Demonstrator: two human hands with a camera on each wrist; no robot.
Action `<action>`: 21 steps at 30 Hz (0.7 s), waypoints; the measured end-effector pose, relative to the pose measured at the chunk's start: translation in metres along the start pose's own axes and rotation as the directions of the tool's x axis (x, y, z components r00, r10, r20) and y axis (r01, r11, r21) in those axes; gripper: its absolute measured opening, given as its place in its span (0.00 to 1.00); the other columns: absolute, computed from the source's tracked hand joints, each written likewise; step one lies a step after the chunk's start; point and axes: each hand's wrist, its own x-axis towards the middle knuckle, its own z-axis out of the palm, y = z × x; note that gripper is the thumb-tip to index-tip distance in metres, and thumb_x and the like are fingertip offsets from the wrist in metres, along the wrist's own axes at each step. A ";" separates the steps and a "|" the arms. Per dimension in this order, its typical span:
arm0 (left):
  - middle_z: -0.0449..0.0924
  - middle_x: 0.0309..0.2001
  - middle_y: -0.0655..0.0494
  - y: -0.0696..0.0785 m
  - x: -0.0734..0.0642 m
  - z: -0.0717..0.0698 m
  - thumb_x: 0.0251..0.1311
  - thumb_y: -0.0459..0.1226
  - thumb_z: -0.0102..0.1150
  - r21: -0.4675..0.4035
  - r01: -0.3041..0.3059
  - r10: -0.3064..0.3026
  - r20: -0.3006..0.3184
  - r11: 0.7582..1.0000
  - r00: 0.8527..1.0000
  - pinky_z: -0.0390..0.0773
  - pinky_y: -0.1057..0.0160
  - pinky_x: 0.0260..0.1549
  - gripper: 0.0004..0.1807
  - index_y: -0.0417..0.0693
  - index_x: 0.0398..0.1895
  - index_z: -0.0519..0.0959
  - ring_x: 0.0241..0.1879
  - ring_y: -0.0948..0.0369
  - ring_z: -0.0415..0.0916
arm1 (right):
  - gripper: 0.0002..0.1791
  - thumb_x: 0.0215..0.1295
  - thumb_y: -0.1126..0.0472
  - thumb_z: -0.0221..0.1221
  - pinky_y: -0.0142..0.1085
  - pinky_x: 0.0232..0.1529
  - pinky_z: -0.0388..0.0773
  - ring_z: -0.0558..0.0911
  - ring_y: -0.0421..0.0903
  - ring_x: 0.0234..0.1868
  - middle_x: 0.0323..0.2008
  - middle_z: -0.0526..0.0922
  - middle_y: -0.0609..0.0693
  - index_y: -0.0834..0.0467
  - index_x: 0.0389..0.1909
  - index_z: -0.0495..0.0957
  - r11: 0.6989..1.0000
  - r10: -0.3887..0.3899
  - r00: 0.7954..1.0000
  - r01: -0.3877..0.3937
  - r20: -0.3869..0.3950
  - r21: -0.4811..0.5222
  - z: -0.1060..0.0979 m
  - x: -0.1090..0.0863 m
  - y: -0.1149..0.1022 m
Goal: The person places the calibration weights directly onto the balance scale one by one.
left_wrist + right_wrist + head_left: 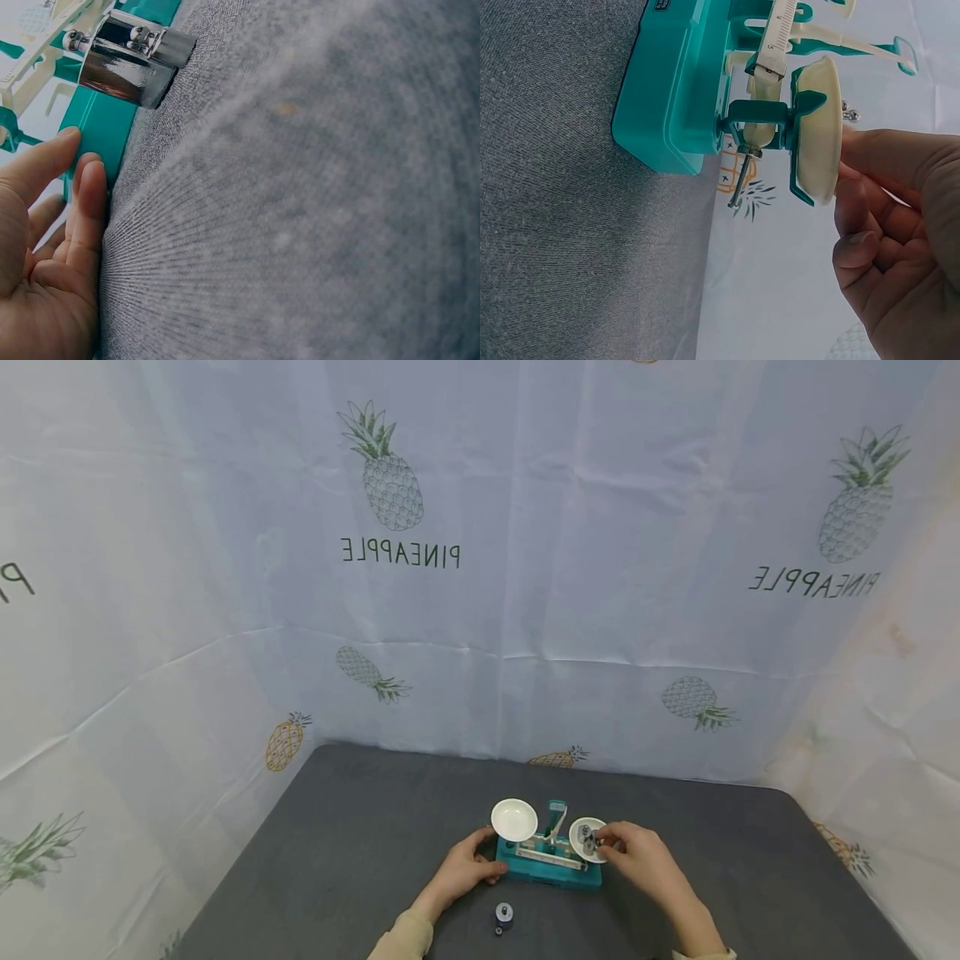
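Note:
A teal two-pan balance scale stands on the dark table. My left hand holds the left end of its base, thumb at the front and a finger reaching back below the white left pan. At the right pan, my right hand pinches a small metal weight among other weights in the dish. The right wrist view has these fingertips hidden behind the pan's rim, with shiny weight knobs showing above it. Nothing lies in the left pan.
In front of the scale, a large chrome weight and a smaller weight stand close together on the grey cloth surface. White curtains printed with pineapples hang behind and at both sides of the table.

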 end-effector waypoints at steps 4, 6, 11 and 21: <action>0.79 0.20 0.50 0.000 0.001 0.001 0.42 0.39 0.65 0.000 -0.001 0.001 0.001 1.000 1.000 0.74 0.66 0.20 0.33 0.45 0.56 0.65 0.18 0.64 0.74 | 0.08 0.47 0.61 0.63 0.27 0.21 0.65 0.68 0.32 0.21 0.25 0.77 0.41 0.49 0.31 0.79 1.000 0.007 1.000 -0.007 -0.006 0.012 -0.001 -0.001 0.002; 0.79 0.20 0.50 -0.001 0.001 0.001 0.42 0.39 0.65 0.002 0.000 0.000 0.000 1.000 1.000 0.74 0.66 0.20 0.33 0.45 0.56 0.65 0.18 0.64 0.74 | 0.08 0.48 0.60 0.62 0.27 0.21 0.65 0.68 0.32 0.21 0.26 0.77 0.41 0.49 0.31 0.79 1.000 -0.003 1.000 0.004 -0.009 0.028 -0.001 -0.003 0.003; 0.79 0.20 0.51 -0.002 0.001 0.001 0.42 0.40 0.65 0.011 -0.005 0.005 0.003 1.000 1.000 0.74 0.66 0.20 0.33 0.44 0.55 0.65 0.18 0.64 0.74 | 0.08 0.49 0.58 0.62 0.26 0.21 0.67 0.69 0.30 0.22 0.27 0.77 0.41 0.48 0.32 0.79 0.996 -0.023 0.999 0.026 -0.034 0.091 -0.001 -0.007 0.008; 0.79 0.20 0.50 -0.005 0.002 0.002 0.43 0.40 0.65 0.013 -0.001 0.001 -0.010 1.000 1.000 0.74 0.66 0.19 0.33 0.47 0.56 0.66 0.18 0.64 0.74 | 0.11 0.49 0.54 0.62 0.27 0.23 0.68 0.70 0.30 0.24 0.34 0.78 0.43 0.48 0.35 0.78 0.985 -0.013 0.996 0.028 -0.092 0.168 -0.005 -0.014 0.016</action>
